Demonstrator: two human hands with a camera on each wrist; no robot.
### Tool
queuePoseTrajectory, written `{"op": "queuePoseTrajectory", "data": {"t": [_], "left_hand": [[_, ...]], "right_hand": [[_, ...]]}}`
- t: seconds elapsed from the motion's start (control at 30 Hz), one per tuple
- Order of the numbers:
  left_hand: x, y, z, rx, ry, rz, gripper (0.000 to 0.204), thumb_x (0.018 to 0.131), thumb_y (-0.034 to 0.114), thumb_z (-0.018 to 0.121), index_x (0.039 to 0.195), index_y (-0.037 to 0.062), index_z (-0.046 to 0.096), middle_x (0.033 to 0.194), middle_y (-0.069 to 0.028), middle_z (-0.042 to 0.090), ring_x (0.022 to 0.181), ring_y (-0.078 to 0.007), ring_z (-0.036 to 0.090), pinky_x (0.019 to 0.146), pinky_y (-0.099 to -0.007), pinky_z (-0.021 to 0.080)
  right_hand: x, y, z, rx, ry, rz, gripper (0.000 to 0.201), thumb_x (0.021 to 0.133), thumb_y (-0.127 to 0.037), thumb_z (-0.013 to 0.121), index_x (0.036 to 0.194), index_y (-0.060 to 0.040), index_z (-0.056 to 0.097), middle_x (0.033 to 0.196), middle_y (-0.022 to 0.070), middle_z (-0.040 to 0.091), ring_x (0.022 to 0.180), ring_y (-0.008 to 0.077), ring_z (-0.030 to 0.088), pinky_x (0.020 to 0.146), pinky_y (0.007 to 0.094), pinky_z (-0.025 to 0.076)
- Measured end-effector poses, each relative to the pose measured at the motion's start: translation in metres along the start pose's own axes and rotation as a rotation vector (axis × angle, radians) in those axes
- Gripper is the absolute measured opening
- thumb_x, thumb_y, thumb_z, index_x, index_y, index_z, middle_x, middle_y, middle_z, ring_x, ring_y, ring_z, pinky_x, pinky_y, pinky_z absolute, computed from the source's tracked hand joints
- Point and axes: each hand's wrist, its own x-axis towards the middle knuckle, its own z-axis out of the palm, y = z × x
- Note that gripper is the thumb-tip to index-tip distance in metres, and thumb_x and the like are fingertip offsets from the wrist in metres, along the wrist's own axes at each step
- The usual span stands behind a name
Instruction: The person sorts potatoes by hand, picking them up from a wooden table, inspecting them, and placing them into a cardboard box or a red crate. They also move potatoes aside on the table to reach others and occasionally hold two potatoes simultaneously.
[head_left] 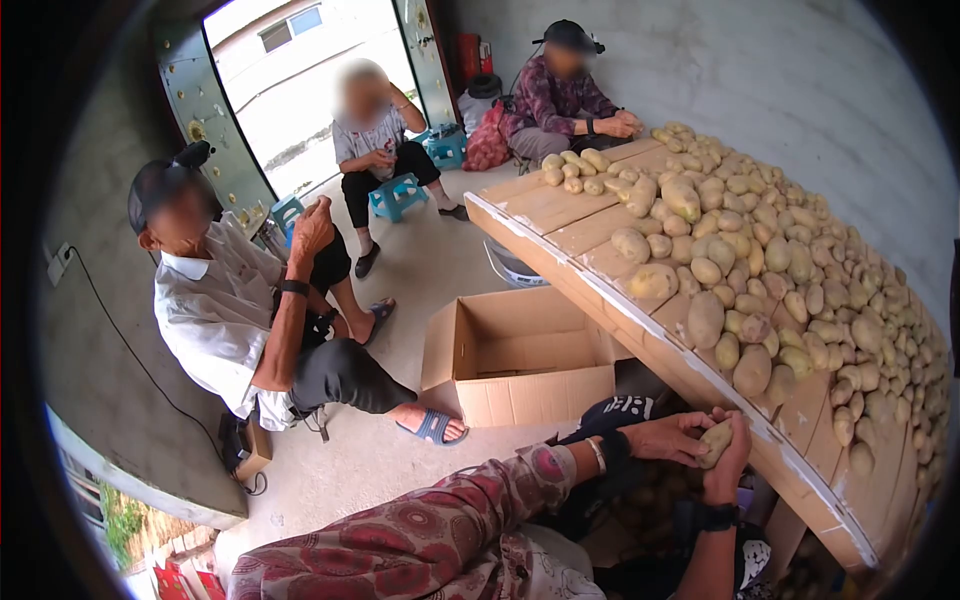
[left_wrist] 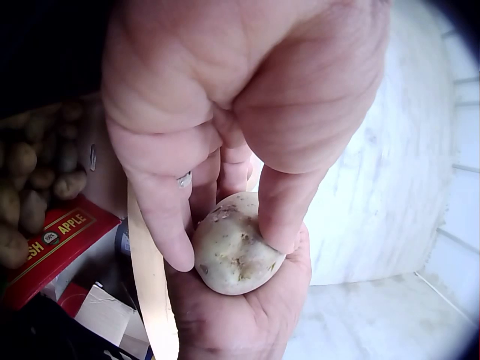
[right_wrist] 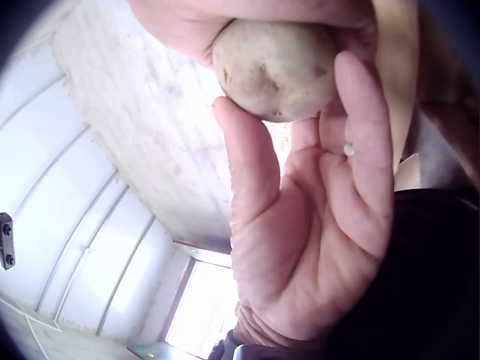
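Observation:
A single pale potato (head_left: 715, 443) with dark blemishes is held between both hands, just off the near edge of the tabletop. My left hand (head_left: 662, 438), wearing a ring, reaches over it. In the left wrist view its thumb and fingers pinch the potato (left_wrist: 236, 251) from opposite sides. My right hand (head_left: 733, 458) cups the same potato from underneath, as the left wrist view shows. Seen in the right wrist view, the potato (right_wrist: 274, 71) sits against the right hand (right_wrist: 184, 22), with the left fingertips (right_wrist: 225, 109) at its side.
Many potatoes (head_left: 790, 250) are heaped on a sloping wooden tabletop (head_left: 590, 235). An open cardboard box (head_left: 535, 398) stands on the floor beside it, with a bucket (head_left: 512, 268) behind. Three seated people are around the room. More potatoes (left_wrist: 22, 161) lie low by a red carton (left_wrist: 64, 244).

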Motion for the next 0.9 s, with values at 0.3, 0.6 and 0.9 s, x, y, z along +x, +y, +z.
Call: {"op": "queuePoseTrajectory", "data": {"t": [0.3, 0.6, 0.9], "left_hand": [[0.0006, 0.0004, -0.0002, 0.001, 0.012, -0.011, 0.035, 0.087, 0.01, 0.063, 0.117, 0.0148, 0.046, 0.113, -0.0003, 0.053, 0.104, -0.0115, 0.054, 0.088, -0.0279, 0.048], [0.0008, 0.0, -0.0015, 0.017, -0.019, -0.02, 0.042, 0.086, 0.015, 0.065, 0.122, 0.0142, 0.044, 0.119, 0.0009, 0.05, 0.108, -0.01, 0.051, 0.092, -0.0273, 0.045], [-0.0007, 0.0023, 0.0009, 0.039, 0.01, -0.048, 0.044, 0.086, 0.014, 0.065, 0.123, 0.0146, 0.043, 0.119, -0.0001, 0.051, 0.109, -0.0107, 0.052, 0.093, -0.0275, 0.045]], "right_hand": [[0.0003, -0.0008, -0.0015, -0.021, -0.028, 0.016, 0.021, 0.091, -0.026, 0.052, 0.092, -0.0051, 0.053, 0.096, 0.0101, 0.061, 0.089, 0.0186, 0.057, 0.082, 0.0305, 0.045], [0.0012, 0.0009, -0.0035, -0.045, -0.006, 0.004, 0.023, 0.09, -0.027, 0.053, 0.092, -0.0046, 0.054, 0.096, 0.0098, 0.062, 0.089, 0.0183, 0.057, 0.082, 0.0303, 0.045], [-0.0006, -0.0017, 0.0006, -0.023, 0.026, -0.016, 0.015, 0.087, -0.017, 0.053, 0.092, -0.0029, 0.054, 0.092, 0.011, 0.062, 0.086, 0.0194, 0.057, 0.08, 0.0307, 0.046]]}}
